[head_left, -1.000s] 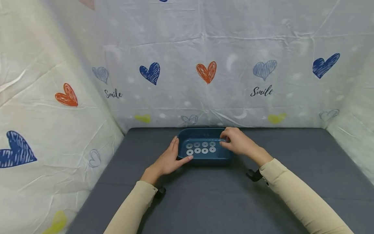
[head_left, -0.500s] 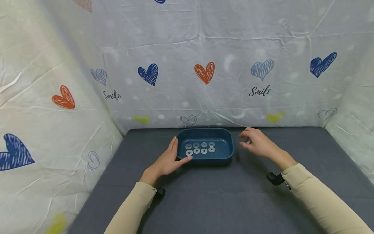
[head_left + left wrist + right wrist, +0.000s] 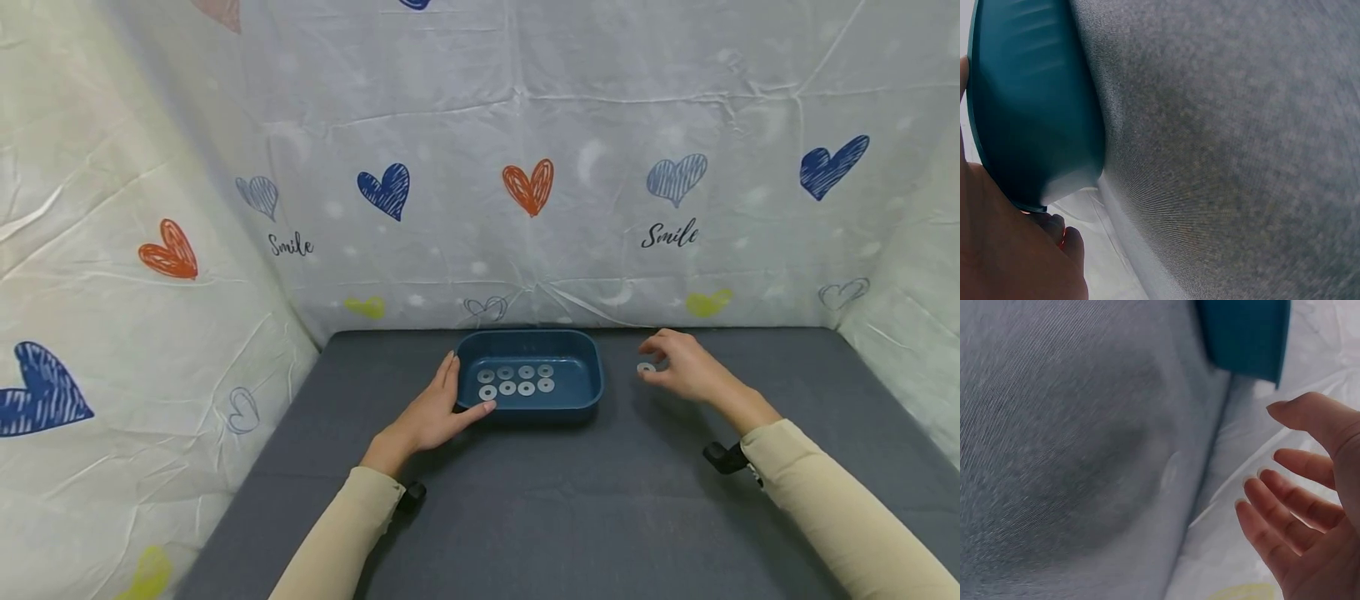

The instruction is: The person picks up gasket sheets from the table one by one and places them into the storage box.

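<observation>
On the table stands a dark blue rectangular tray (image 3: pixel 564 401) with several pale flat washers (image 3: pixel 527 388) lying in two rows on its floor. My left hand (image 3: pixel 423 412) rests against the tray's left end, fingers fairly straight along the wall and thumb at the front rim. To the right of the tray, my right hand (image 3: pixel 686 367) hovers over the table. One more washer (image 3: pixel 646 367) shows at its fingertips in the head view. From the right wrist, that hand's thumb and fingers (image 3: pixel 1285 509) are spread apart, and a blurred pale ring (image 3: pixel 1170 473) appears away from them.
A dark grey cloth (image 3: pixel 525 517) covers the table. White sheeting printed with hearts (image 3: pixel 528 187) rises behind the table and along both sides. The tray sits close to the back edge. Both wrists carry small black devices (image 3: pixel 726 457).
My right hand has moved right from the tray's right rim to beside it, taking a washer along; its fingers have since spread. My left hand and the tray have stayed in place.
</observation>
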A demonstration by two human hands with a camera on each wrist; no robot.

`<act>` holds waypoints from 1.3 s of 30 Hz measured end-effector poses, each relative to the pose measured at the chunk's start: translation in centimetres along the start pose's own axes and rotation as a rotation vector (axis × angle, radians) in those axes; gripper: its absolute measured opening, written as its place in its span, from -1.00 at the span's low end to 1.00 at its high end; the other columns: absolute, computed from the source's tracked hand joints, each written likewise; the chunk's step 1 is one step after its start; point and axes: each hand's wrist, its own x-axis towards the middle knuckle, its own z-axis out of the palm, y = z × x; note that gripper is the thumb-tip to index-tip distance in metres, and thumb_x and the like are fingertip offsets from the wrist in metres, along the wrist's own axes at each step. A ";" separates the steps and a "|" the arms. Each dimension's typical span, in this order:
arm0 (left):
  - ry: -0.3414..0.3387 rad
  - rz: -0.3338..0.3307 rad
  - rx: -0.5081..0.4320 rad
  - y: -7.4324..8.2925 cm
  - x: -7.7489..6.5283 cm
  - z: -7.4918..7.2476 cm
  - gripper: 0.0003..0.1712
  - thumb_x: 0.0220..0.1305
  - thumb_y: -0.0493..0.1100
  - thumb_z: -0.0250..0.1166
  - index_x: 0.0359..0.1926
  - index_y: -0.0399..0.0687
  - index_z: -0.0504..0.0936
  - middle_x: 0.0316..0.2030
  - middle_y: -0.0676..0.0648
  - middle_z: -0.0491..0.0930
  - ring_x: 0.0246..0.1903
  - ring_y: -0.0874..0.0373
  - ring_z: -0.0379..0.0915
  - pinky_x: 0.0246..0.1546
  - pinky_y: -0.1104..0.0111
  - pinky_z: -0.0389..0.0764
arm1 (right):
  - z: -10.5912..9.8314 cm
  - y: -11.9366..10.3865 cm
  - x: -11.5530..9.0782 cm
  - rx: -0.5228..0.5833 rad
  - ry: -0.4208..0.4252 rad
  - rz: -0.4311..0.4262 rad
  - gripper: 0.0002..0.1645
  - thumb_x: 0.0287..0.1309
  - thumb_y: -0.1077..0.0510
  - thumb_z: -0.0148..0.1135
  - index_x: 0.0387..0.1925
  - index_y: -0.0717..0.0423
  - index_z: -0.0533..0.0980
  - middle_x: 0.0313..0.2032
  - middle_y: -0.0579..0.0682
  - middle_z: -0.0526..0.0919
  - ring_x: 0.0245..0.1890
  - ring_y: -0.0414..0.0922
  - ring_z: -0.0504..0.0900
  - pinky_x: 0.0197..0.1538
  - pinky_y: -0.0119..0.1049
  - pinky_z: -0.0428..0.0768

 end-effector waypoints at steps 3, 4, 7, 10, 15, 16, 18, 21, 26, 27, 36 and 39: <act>0.002 -0.001 0.002 0.0 0.0 0.0 0.38 0.24 0.66 0.01 0.64 -0.17 -0.31 0.64 -0.16 -0.39 0.59 -0.15 -0.17 0.48 -0.09 0.13 | 0.3 1.0 0.0 0.003 -0.014 0.034 -0.54 0.25 0.19 0.41 0.09 0.40 0.58 0.02 0.33 0.61 -0.07 0.21 0.63 -0.08 0.07 0.63; 0.002 -0.002 0.002 0.0 0.0 0.0 0.38 0.24 0.66 0.01 0.64 -0.17 -0.31 0.64 -0.16 -0.40 0.59 -0.14 -0.17 0.48 -0.08 0.13 | 0.4 1.3 0.0 0.005 -0.019 0.042 -0.53 0.24 0.19 0.41 0.09 0.41 0.58 0.02 0.34 0.60 -0.07 0.21 0.63 -0.08 0.07 0.63; -0.001 -0.003 0.004 0.0 0.0 0.0 0.38 0.24 0.66 0.01 0.64 -0.17 -0.32 0.64 -0.16 -0.40 0.59 -0.14 -0.17 0.48 -0.08 0.13 | 0.6 2.2 0.0 0.009 -0.026 0.059 -0.49 0.21 0.20 0.42 0.10 0.44 0.56 0.02 0.36 0.59 -0.09 0.20 0.62 -0.10 0.06 0.63; -0.006 -0.007 0.004 0.1 0.0 0.0 0.38 0.24 0.66 0.01 0.64 -0.16 -0.32 0.64 -0.15 -0.41 0.59 -0.13 -0.17 0.48 -0.07 0.13 | 0.9 2.9 0.0 0.012 -0.029 0.075 -0.48 0.19 0.19 0.43 0.09 0.46 0.56 -0.02 0.35 0.59 -0.14 0.16 0.62 -0.12 0.04 0.63; -0.010 -0.008 0.004 0.1 0.0 -0.1 0.38 0.24 0.67 0.00 0.64 -0.15 -0.32 0.64 -0.14 -0.41 0.59 -0.11 -0.18 0.49 -0.06 0.12 | 1.4 3.8 0.2 0.048 -0.034 0.112 -0.48 0.19 0.18 0.45 0.07 0.46 0.56 -0.06 0.32 0.58 -0.21 0.07 0.62 -0.20 -0.02 0.63; -0.010 -0.007 0.004 0.1 0.0 -0.1 0.38 0.24 0.66 0.01 0.64 -0.15 -0.32 0.64 -0.14 -0.41 0.59 -0.11 -0.18 0.49 -0.05 0.11 | 1.5 3.9 0.2 0.062 -0.036 0.122 -0.48 0.19 0.19 0.44 0.07 0.46 0.56 -0.06 0.33 0.58 -0.22 0.06 0.63 -0.21 -0.03 0.63; -0.010 -0.008 0.003 0.1 0.0 -0.1 0.37 0.24 0.66 0.01 0.64 -0.15 -0.32 0.64 -0.14 -0.41 0.59 -0.11 -0.18 0.49 -0.06 0.11 | 1.6 4.1 0.4 0.083 -0.040 0.134 -0.48 0.20 0.18 0.44 0.07 0.48 0.55 -0.03 0.35 0.58 -0.23 0.06 0.65 -0.22 -0.04 0.65; -0.011 -0.008 0.000 0.1 0.0 -0.2 0.37 0.24 0.66 0.01 0.64 -0.15 -0.32 0.64 -0.14 -0.41 0.59 -0.12 -0.18 0.49 -0.06 0.12 | 1.8 4.4 0.7 0.112 -0.057 0.159 -0.45 0.20 0.18 0.42 0.09 0.51 0.52 0.01 0.42 0.58 -0.21 0.11 0.69 -0.19 -0.03 0.67; -0.013 -0.012 -0.002 0.2 -0.1 -0.2 0.38 0.24 0.66 0.01 0.64 -0.14 -0.32 0.64 -0.14 -0.41 0.59 -0.12 -0.17 0.48 -0.07 0.13 | 2.2 4.7 1.5 0.086 -0.074 0.186 -0.46 0.17 0.17 0.43 0.05 0.52 0.53 -0.01 0.44 0.62 -0.09 0.25 0.66 -0.05 0.10 0.63; -0.015 -0.014 -0.002 0.2 -0.1 -0.2 0.38 0.24 0.66 0.01 0.64 -0.14 -0.32 0.64 -0.13 -0.41 0.59 -0.12 -0.17 0.48 -0.07 0.13 | 2.3 4.7 1.6 0.080 -0.075 0.190 -0.47 0.17 0.18 0.43 0.03 0.51 0.54 -0.02 0.43 0.63 -0.07 0.26 0.65 -0.03 0.12 0.61; -0.019 -0.019 -0.003 0.2 -0.2 -0.2 0.38 0.23 0.67 0.01 0.64 -0.13 -0.32 0.64 -0.12 -0.42 0.58 -0.13 -0.14 0.47 -0.09 0.15 | 2.7 4.3 2.8 0.113 -0.095 0.255 -0.59 0.23 0.22 0.38 -0.02 0.49 0.59 -0.13 0.34 0.67 -0.36 0.00 0.70 -0.21 -0.07 0.67; -0.019 -0.020 -0.004 0.3 -0.2 -0.3 0.38 0.23 0.67 0.01 0.64 -0.13 -0.32 0.64 -0.11 -0.42 0.59 -0.12 -0.15 0.48 -0.08 0.14 | 2.7 4.1 3.1 0.120 -0.106 0.277 -0.63 0.27 0.22 0.35 -0.03 0.48 0.60 -0.17 0.31 0.69 -0.43 -0.06 0.72 -0.23 -0.08 0.68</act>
